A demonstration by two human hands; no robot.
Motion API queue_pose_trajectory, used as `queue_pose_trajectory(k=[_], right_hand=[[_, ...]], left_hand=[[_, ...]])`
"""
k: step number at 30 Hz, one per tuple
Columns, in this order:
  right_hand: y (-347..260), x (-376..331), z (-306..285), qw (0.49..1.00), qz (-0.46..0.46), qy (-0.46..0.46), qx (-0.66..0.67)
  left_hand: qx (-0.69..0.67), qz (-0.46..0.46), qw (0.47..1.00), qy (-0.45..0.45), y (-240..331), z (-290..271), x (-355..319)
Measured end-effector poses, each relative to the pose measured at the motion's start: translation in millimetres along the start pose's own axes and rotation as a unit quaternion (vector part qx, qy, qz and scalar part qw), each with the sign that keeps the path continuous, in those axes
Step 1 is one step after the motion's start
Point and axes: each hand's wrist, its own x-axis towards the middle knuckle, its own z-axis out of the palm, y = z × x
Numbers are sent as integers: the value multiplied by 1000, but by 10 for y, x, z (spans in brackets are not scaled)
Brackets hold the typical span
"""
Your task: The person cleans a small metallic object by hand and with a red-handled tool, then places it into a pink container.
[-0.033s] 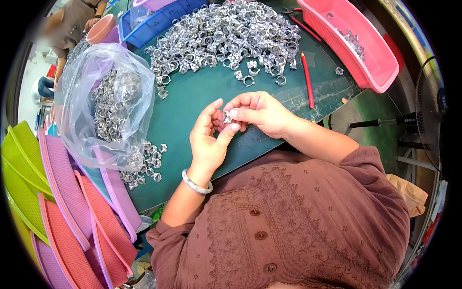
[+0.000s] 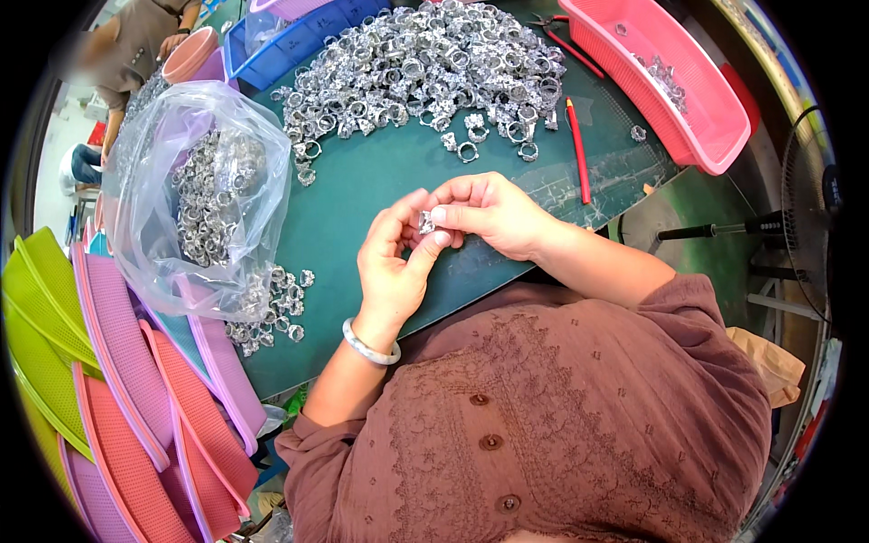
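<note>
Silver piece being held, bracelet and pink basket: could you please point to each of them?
Silver piece (image 2: 426, 221): head view, on its visible face.
Bracelet (image 2: 361, 347): head view, on the middle of its band.
Pink basket (image 2: 721, 145): head view, on its near end.

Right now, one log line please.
left hand: at silver piece; right hand: pinching it; silver rings: heaped on table; pink basket: right of heap
</note>
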Motion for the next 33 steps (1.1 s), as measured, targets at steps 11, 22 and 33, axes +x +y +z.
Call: queue_pose_trajectory(k=[11,22,33], right_hand=[[-333,76,-284,670,-252,180,-675],[-378,349,-270,595,-191,151,-766],[-197,114,9,955,-147,-29,-257]], left_hand=[[496,66,862,78,226,-857,-188],[605,75,790,65,340,-994,-263],[25,-24,999,-20,127,-182,66]])
